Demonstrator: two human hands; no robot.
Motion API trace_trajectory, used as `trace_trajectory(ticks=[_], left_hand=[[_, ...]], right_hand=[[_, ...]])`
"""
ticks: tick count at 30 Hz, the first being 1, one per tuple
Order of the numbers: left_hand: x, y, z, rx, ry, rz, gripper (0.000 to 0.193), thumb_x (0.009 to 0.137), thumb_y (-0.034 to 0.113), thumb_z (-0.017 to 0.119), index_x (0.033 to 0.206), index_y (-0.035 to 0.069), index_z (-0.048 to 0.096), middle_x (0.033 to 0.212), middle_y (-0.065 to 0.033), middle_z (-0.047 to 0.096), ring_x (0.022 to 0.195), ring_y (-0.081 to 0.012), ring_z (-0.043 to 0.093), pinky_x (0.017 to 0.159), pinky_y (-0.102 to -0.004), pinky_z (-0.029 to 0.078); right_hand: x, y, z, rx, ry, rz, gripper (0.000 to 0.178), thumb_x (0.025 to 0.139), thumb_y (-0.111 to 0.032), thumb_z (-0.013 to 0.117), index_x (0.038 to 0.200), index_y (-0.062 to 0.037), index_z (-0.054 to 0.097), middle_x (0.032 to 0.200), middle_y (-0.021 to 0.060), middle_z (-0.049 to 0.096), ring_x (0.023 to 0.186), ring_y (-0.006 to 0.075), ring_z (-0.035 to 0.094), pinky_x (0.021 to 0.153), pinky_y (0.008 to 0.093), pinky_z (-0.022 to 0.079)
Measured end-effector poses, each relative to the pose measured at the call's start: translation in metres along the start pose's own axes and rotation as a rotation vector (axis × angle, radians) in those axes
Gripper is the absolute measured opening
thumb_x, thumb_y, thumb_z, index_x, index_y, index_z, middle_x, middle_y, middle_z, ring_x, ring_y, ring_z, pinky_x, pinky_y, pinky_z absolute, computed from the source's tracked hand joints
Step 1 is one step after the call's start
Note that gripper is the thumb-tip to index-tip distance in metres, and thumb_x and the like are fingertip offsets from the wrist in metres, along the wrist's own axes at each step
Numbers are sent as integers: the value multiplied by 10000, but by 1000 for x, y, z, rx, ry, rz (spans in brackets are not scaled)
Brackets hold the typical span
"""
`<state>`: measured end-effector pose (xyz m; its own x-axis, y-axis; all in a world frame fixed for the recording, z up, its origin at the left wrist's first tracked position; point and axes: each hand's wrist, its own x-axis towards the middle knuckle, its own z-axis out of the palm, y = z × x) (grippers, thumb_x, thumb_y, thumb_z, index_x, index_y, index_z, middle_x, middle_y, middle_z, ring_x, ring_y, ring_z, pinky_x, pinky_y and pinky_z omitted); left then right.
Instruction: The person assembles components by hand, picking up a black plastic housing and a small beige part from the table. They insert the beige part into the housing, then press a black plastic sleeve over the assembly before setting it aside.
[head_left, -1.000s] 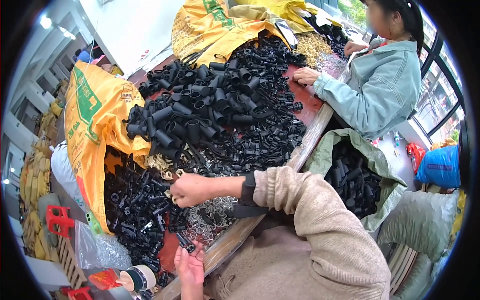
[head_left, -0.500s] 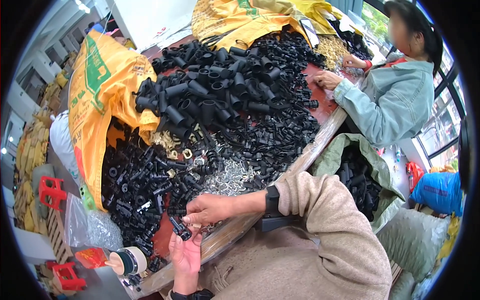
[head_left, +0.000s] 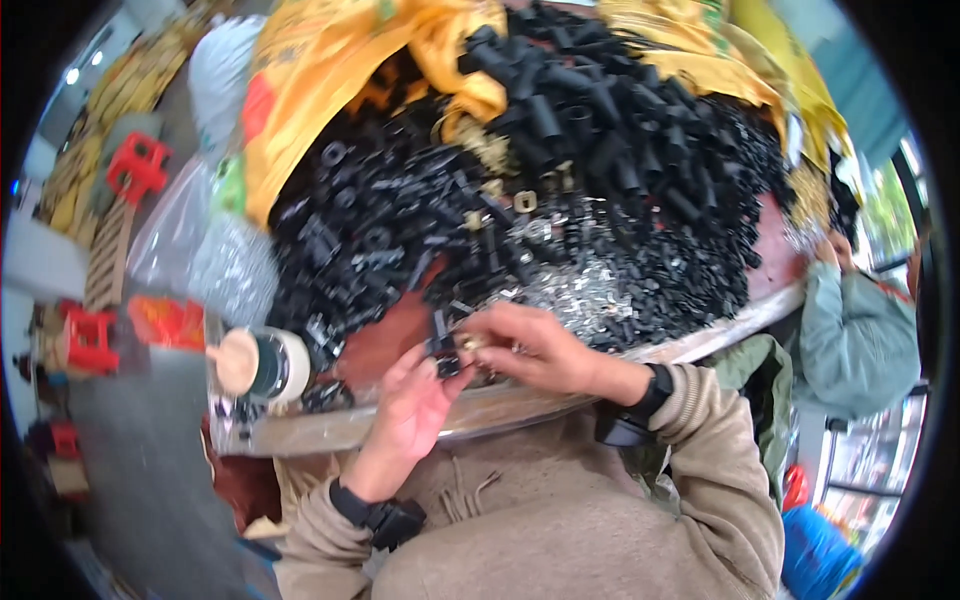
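Over the near edge of the table, my left hand (head_left: 410, 402) grips a small black plastic part (head_left: 441, 338) between thumb and fingers. My right hand (head_left: 540, 348) meets it from the right, its thumb and forefinger closed on a tiny brass-coloured piece (head_left: 468, 342) against the part; motion blur hides the detail. Just beyond my hands lies a heap of small silvery metal pieces (head_left: 575, 290). Left of that spreads a pile of black plastic parts (head_left: 370, 215), some spilling from an orange woven sack (head_left: 290, 110).
Black tubes (head_left: 590, 125) are heaped at the back. A cup with a beige lid (head_left: 238, 362) stands at the table's left corner, near a clear plastic bag (head_left: 235, 265). A wooden strip (head_left: 310, 430) edges the table. To the right sits a co-worker in a pale blue-green sleeve (head_left: 855, 340).
The view has swung right and down, so the table appears shifted. My hands have come together around the black part, and a brass-coloured piece now shows at my right fingertips.
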<state>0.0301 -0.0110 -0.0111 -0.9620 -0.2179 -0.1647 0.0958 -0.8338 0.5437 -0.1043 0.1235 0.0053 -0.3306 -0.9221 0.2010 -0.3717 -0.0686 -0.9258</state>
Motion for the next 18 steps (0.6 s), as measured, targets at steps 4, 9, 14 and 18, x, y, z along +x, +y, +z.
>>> trace_trajectory(ticks=[4,9,14,18], left_hand=[[0,-1,-2,-15,-39,-58,299,844,156,518,1079,-24,477,1015,-121,564,968,-189,540,879,-312,430],[-5,2,-7,-15,-38,-75,282,840,176,536,1055,-3,497,999,-103,572,955,-168,544,869,-301,435],[-5,4,-9,-15,-47,-82,283,839,173,536,1057,-4,497,996,-101,574,945,-162,547,864,-295,437],[-4,2,-7,1,-63,-51,287,836,175,541,1059,-1,498,994,-99,575,944,-158,547,863,-290,438]], right_hand=[[-4,-3,1,-100,-9,-3,262,798,-73,569,1043,-5,506,787,71,524,691,165,534,603,277,435],[3,-7,6,-140,10,-37,245,789,-100,586,1011,-18,520,780,92,498,666,207,520,574,290,427],[-2,3,9,174,-18,179,258,815,-105,568,1038,2,495,821,73,541,713,143,543,622,237,432],[-6,9,13,354,14,270,248,801,-107,581,1014,3,515,805,85,536,695,170,543,620,246,430]])
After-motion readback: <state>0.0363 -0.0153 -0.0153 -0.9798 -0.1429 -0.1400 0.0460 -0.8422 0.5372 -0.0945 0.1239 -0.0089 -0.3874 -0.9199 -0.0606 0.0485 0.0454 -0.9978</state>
